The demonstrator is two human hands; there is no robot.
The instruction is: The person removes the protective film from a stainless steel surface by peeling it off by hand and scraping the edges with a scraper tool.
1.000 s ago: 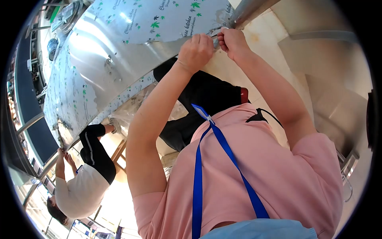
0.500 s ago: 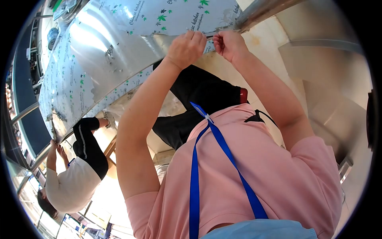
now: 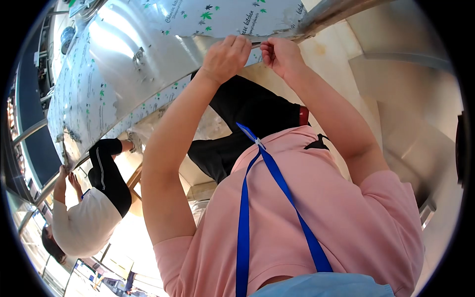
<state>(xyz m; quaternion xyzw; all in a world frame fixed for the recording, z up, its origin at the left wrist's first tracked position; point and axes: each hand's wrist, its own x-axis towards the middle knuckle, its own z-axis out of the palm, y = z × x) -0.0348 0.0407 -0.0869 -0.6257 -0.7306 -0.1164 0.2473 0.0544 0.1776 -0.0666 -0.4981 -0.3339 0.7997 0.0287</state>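
Observation:
A large stainless steel surface point(image 3: 163, 62) slopes across the upper left, partly covered by printed protective film point(image 3: 222, 20) with a ragged edge. At its near edge, my left hand point(image 3: 226, 58) has its fingers closed together, touching the rim beside the torn film. What lies between those fingertips is hidden. Just to the right, my right hand point(image 3: 282, 57) is curled with thumb and fingers together close under the same edge. Anything in it is too small to tell. A narrow gap separates the two hands.
A metal tube point(image 3: 331, 17) runs out at the upper right above a beige floor point(image 3: 326, 54). On the left, a person in a white top point(image 3: 89, 222) has both hands at the surface's far corner. Black-trousered legs point(image 3: 257, 104) are below the edge.
Both hands have shifted slightly left along the edge, and the gap between them is a little wider than at first. The view has moved, with the metal tube showing more.

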